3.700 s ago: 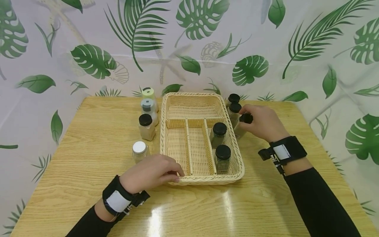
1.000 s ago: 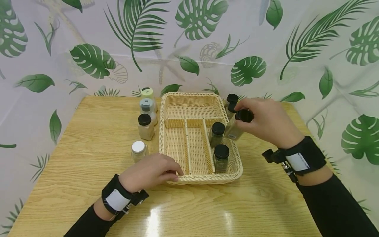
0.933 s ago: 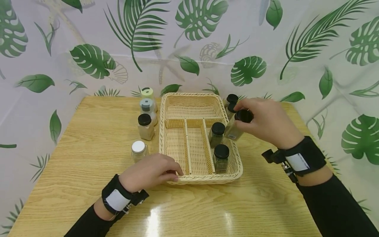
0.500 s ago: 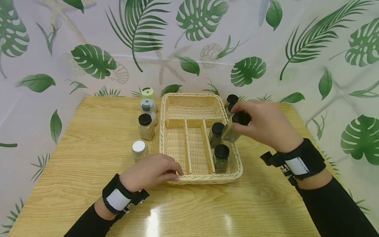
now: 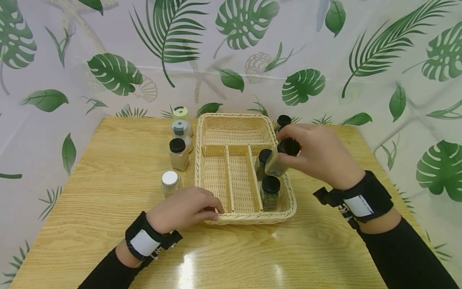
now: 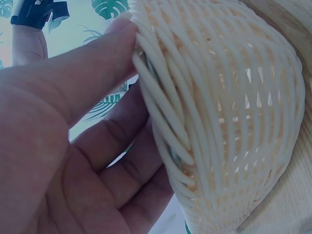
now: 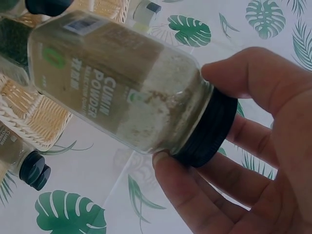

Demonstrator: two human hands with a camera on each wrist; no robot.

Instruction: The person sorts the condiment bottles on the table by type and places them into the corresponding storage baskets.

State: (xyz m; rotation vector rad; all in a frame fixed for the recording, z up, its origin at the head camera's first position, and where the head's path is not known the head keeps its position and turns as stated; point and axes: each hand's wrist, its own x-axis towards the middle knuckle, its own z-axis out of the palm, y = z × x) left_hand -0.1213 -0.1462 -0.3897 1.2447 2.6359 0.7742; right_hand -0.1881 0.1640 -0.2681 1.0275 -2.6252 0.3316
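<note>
My right hand [image 5: 319,154] pinches the black cap of a cumin powder jar [image 7: 117,83] between thumb and fingers. The jar is tilted, its base over the right-hand compartment of the wicker basket [image 5: 252,218]. Two black-capped jars stand in that compartment: one [image 5: 262,167] is partly hidden by the held jar, and a green-filled jar [image 5: 270,196] is nearer the front. At the basket's front left corner, my left hand [image 5: 185,210] holds the rim. In the left wrist view the thumb lies on one side of the woven rim [image 6: 168,122], fingers on the other.
Left of the basket stand a white-capped jar [image 5: 171,184], a black-capped jar [image 5: 179,158], a grey-capped bottle [image 5: 181,130] and a green-capped bottle [image 5: 181,113]. Behind my right hand, black-capped jars [image 5: 283,121] stand beside the basket. A leaf-patterned cloth [image 5: 231,60] hangs behind the table.
The right hand has lifted the cumin jar from the table at the basket's right and carried it left over the rim, above the right-hand compartment. My left hand has stayed at the rim.
</note>
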